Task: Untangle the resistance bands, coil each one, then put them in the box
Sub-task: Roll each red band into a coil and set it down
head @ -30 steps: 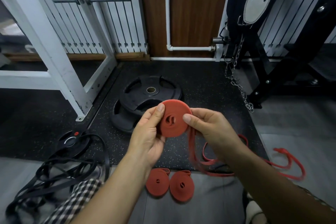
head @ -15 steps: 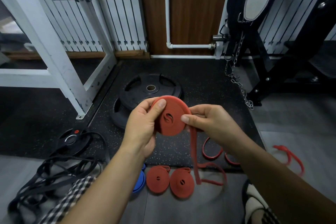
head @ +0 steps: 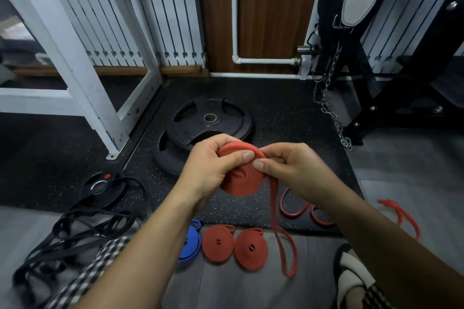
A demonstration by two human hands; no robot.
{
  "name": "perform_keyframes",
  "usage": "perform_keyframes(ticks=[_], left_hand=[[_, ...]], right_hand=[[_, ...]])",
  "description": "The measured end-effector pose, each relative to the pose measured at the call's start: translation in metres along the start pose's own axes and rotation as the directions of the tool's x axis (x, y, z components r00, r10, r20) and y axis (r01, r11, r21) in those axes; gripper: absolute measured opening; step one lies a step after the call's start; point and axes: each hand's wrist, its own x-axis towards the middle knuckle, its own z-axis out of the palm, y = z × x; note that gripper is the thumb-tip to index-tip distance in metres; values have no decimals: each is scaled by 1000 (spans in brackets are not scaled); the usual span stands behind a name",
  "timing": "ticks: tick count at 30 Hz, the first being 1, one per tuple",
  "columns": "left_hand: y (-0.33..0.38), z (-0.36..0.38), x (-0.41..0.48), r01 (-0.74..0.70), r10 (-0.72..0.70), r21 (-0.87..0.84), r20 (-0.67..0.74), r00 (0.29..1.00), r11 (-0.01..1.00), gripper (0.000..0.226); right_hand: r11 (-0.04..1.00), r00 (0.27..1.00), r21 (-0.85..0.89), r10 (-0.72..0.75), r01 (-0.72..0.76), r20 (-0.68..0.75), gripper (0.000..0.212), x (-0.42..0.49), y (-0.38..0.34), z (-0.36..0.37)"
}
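A red resistance band coil (head: 244,183) is held in front of me over the black mat. My left hand (head: 213,165) grips the coil's left side and top. My right hand (head: 288,168) pinches the band at the coil's right edge. The band's loose tail (head: 281,236) hangs down in a loop toward the floor. Two finished red coils (head: 218,243) (head: 250,248) lie flat on the grey floor below, with a blue coil (head: 192,243) to their left. A tangle of black bands (head: 72,231) lies at the lower left. More loose red bands (head: 296,209) (head: 399,213) lie at the right. No box is in view.
Black weight plates (head: 211,128) are stacked on the mat beyond my hands, and a smaller plate (head: 103,185) sits at the left. A white rack frame (head: 82,78) stands at the left. A chain (head: 331,113) hangs from black equipment at the right. My sandalled foot (head: 351,276) is at the lower right.
The coil has grown as more band was wound on, and the hanging tail is shorter. My hands have tilted the coil and moved closer together at its top.
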Motion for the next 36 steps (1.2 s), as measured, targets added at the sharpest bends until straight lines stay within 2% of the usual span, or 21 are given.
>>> perform_keyframes(ticks=[2, 6, 9, 11, 13, 17, 20, 22, 24, 26, 27, 29, 31, 33, 36], left_hand=[[0, 0, -2, 11, -13, -79, -23, 1000, 997, 6], [3, -1, -4, 89, -86, -176, 25, 996, 980, 14], [5, 2, -4, 96, -97, -223, 8, 995, 970, 18], [5, 3, -4, 108, -120, -272, -28, 992, 956, 18], [3, 4, -3, 118, -159, -338, -98, 982, 934, 16], [0, 11, 0, 90, -253, -529, -246, 936, 844, 6], [0, 13, -1, 85, -277, -584, -248, 928, 807, 3], [0, 8, -1, 122, -241, -536, -158, 958, 836, 11], [0, -3, 2, 81, -114, -296, -95, 989, 952, 31], [-2, -12, 4, -17, 17, -24, -8, 1000, 1000, 43], [-3, -13, 4, -53, 49, 76, 56, 997, 996, 38], [-4, -11, 1, -77, 56, 179, 119, 991, 981, 15], [-4, -7, -1, -64, 58, 120, 53, 997, 991, 3], [-4, -4, -2, -57, 56, -20, -50, 997, 998, 3], [-1, 0, -2, -64, 30, -167, -200, 979, 984, 7]], right_hand=[[996, 999, 75, 39, -39, -5, 15, 0, -2, -3], [992, 997, 98, 80, -78, -20, 13, 1, -5, -11], [980, 994, 176, 104, -98, -27, 22, 2, -5, -13], [956, 992, 271, 127, -115, -28, 26, 2, -2, -9], [940, 990, 321, 139, -119, -40, 22, 2, 2, -2], [937, 984, 329, 157, -121, -83, 13, 2, 9, 13], [946, 983, 307, 147, -107, -110, 10, 2, 8, 15], [961, 985, 261, 125, -91, -116, 11, 3, 5, 6], [986, 991, 145, 92, -78, -98, 13, 4, 2, -4], [996, 996, -70, 53, -58, -71, 13, 3, 2, -8], [986, 998, -163, 35, -44, -54, 12, 2, 2, -7], [982, 1000, -188, 10, -15, -27, 12, 1, 2, -5], [998, 999, -59, 15, -17, -31, 15, 2, -1, -4], [997, 998, 63, 38, -34, -56, 15, 2, -4, -7], [998, 996, 48, 51, -48, -71, 9, 2, -6, -8]])
